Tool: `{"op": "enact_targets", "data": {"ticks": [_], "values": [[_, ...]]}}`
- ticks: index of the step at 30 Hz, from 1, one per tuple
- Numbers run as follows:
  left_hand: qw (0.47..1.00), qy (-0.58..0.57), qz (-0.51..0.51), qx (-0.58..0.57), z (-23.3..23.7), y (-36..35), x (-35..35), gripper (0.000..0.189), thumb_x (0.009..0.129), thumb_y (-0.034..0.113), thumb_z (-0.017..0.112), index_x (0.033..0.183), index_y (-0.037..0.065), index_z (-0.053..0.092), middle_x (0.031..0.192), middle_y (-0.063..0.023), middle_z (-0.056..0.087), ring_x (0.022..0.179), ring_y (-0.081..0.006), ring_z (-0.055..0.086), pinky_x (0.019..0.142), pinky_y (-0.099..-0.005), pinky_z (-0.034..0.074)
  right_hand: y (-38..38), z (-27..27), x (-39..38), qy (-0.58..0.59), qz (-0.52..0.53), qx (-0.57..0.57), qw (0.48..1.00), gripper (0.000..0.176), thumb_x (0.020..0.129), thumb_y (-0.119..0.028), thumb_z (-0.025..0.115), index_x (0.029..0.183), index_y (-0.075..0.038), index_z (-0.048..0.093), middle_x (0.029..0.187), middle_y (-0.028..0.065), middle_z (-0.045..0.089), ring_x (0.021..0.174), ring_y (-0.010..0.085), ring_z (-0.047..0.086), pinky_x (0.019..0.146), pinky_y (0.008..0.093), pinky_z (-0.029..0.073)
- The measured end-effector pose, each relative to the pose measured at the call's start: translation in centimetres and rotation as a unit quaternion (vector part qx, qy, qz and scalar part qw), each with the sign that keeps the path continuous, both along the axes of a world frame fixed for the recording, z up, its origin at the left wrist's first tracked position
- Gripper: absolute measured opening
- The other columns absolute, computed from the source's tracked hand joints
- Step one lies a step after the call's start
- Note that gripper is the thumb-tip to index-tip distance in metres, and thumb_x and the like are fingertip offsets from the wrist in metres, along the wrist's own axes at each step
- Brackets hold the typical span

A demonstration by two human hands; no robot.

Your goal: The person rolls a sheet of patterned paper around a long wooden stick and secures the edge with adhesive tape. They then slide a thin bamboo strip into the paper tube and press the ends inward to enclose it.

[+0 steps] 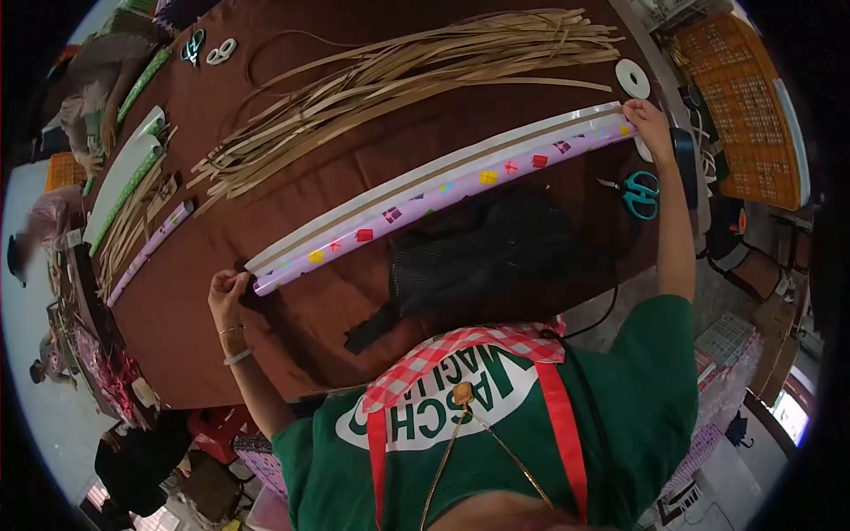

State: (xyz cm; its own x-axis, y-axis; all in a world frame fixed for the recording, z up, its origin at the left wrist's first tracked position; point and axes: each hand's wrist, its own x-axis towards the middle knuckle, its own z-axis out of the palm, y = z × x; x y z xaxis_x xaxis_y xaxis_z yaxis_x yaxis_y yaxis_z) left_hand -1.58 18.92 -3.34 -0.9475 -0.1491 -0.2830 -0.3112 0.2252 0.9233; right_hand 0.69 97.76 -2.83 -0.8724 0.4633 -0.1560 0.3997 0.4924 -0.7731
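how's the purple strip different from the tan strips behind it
The purple strip is covered in paper printed with small coloured squares; the tan strips are bare. The purple strip is single, with the left hand and right hand at its ends; the tan strips lie in a loose, untouched pile. Both are long, thin and lie on the brown cloth.

Black box [685, 157] (behind right hand [649, 124]) half-hidden
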Motion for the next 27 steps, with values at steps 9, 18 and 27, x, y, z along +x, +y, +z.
{"op": "enact_targets", "data": {"ticks": [9, 18, 27], "values": [[0.998, 0.013, 0.052, -0.024, 1.2, 2.2, 0.3, 0.022, 0.074, 0.004, 0.070, 0.088, 0.003, 0.054, 0.077, -0.0030, 0.063, 0.065, -0.0058, 0.053, 0.059, -0.0182, 0.041, 1.2, -1.6, -0.4, 0.002, -0.001, 0.043, 0.999, 0.026, 0.083, -0.020, 0.060, 0.099, 0.000, 0.060, 0.087, 0.0060, 0.063, 0.078, 0.0119, 0.058, 0.070, 0.0248, 0.045], [0.990, -0.017, 0.077, -0.119, 1.7, 3.4, -0.2, 0.027, 0.070, 0.012, 0.075, 0.086, 0.002, 0.056, 0.076, -0.0032, 0.063, 0.061, -0.0056, 0.050, 0.054, -0.0188, 0.040, 2.0, -2.4, -0.1, -0.014, -0.003, 0.058, 0.998, 0.038, 0.083, -0.029, 0.061, 0.106, 0.000, 0.059, 0.098, 0.0098, 0.062, 0.091, 0.0175, 0.058, 0.077, 0.0280, 0.045], [0.989, -0.019, 0.064, -0.131, 1.2, 2.7, -0.2, 0.035, 0.066, 0.017, 0.078, 0.088, -0.002, 0.057, 0.076, -0.0074, 0.064, 0.064, -0.0086, 0.056, 0.057, -0.0200, 0.045, 5.5, -4.3, -0.3, -0.026, -0.001, 0.085, 0.996, 0.042, 0.083, -0.032, 0.060, 0.112, -0.002, 0.058, 0.103, 0.0094, 0.061, 0.095, 0.0152, 0.056, 0.080, 0.0261, 0.043]]}}
